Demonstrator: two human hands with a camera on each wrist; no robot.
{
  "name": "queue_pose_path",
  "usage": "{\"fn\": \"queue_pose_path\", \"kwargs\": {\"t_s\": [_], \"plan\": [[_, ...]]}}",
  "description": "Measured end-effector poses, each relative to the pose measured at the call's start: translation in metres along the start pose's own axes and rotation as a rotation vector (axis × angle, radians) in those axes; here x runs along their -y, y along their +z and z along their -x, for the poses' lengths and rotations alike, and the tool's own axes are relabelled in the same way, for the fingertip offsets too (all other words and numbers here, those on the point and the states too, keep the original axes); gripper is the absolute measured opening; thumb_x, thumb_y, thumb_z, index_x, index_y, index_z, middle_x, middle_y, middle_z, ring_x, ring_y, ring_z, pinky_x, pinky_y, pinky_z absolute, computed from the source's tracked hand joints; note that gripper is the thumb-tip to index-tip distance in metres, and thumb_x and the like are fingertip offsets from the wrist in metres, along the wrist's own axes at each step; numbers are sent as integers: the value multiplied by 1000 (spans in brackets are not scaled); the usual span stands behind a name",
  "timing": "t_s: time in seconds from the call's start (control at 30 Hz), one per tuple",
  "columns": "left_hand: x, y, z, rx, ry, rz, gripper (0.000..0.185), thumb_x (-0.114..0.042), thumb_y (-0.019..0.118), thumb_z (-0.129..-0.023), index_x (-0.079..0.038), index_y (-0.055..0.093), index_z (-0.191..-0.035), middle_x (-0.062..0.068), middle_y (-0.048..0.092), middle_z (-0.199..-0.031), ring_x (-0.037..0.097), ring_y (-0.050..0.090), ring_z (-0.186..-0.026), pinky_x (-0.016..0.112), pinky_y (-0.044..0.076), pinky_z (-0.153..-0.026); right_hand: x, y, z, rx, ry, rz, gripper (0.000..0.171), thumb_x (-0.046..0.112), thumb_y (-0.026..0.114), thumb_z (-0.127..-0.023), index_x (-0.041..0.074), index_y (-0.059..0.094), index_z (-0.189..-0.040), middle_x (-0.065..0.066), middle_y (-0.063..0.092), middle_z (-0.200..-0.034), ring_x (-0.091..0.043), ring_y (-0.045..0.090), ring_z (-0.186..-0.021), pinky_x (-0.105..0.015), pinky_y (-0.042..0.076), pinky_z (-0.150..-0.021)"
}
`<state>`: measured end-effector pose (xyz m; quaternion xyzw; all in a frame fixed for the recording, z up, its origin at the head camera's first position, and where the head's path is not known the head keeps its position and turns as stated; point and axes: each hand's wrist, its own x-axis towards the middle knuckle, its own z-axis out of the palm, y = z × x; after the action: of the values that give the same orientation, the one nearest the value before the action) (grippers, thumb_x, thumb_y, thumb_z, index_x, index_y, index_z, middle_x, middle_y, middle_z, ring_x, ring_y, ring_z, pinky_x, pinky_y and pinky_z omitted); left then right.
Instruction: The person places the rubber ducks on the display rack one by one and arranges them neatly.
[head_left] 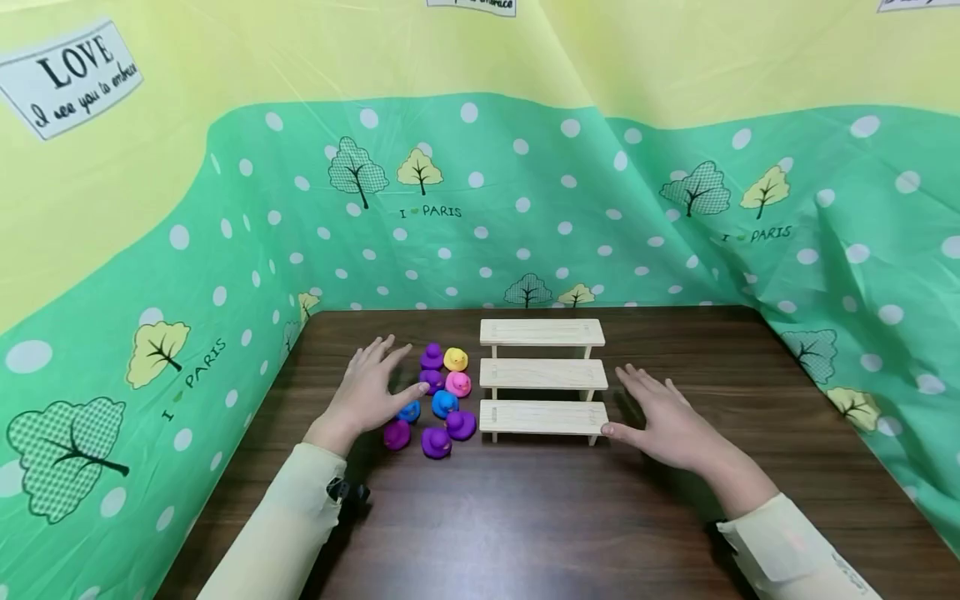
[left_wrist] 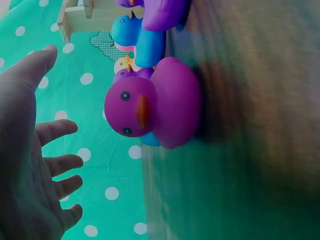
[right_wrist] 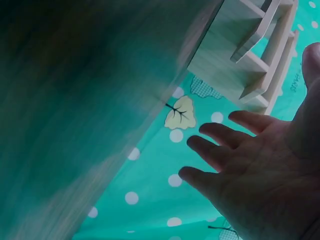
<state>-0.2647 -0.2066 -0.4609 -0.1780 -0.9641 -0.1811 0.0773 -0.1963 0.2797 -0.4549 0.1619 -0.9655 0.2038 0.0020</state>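
Note:
My left hand hovers with fingers spread over the left edge of a cluster of small rubber ducks, holding nothing. Purple, blue, pink and yellow ducks make up the group. In the left wrist view a magenta duck faces the camera, close to the palm. A pale wooden three-tier stand is just right of the ducks. Beside its right end is my right hand, fingers extended and holding nothing; its thumb tip overlaps the lowest step's corner in the head view.
Everything stands on a dark brown wooden table. A green and yellow cloth with white dots and printed trees rises along the back and both sides of the table.

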Motion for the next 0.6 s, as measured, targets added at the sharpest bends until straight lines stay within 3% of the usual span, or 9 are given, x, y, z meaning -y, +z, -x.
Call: {"fn": "queue_pose_path", "kwargs": {"t_s": [0.17, 0.33, 0.43, 0.6], "plan": [[-4, 0, -16, 50, -24, 25, 86, -74, 58, -94, -17, 49, -158, 15, 34, -167, 39, 25, -156, 64, 20, -124, 4, 4, -2, 21, -1, -12, 106, 66, 74, -89, -3, 35, -160, -31, 32, -164, -53, 32, -148, -72, 23, -118], [-7, 2, -31, 77, -44, 49, 72, -60, 64, -99, -15, 54, -154, 15, 46, -158, 40, 42, -145, 61, 37, -118, 6, 7, -2, 46, 11, -43, 102, 60, 77, -89, -4, 38, -158, -31, 38, -160, -53, 37, -145, -70, 37, -112], [-6, 5, -39, 103, -59, 64, 66, -53, 66, -100, -13, 56, -151, 13, 54, -149, 37, 50, -137, 57, 44, -113, 8, 8, -2, 64, 17, -66, 99, 57, 79, -90, -6, 40, -156, -32, 41, -157, -52, 40, -144, -69, 39, -111], [-2, 12, -53, 126, -89, 65, 61, -49, 68, -101, -12, 58, -149, 12, 58, -143, 35, 53, -133, 55, 45, -112, 9, 10, -4, 73, 17, -78, 95, 56, 80, -89, -3, 45, -155, -31, 46, -153, -50, 44, -142, -68, 41, -110]]}}
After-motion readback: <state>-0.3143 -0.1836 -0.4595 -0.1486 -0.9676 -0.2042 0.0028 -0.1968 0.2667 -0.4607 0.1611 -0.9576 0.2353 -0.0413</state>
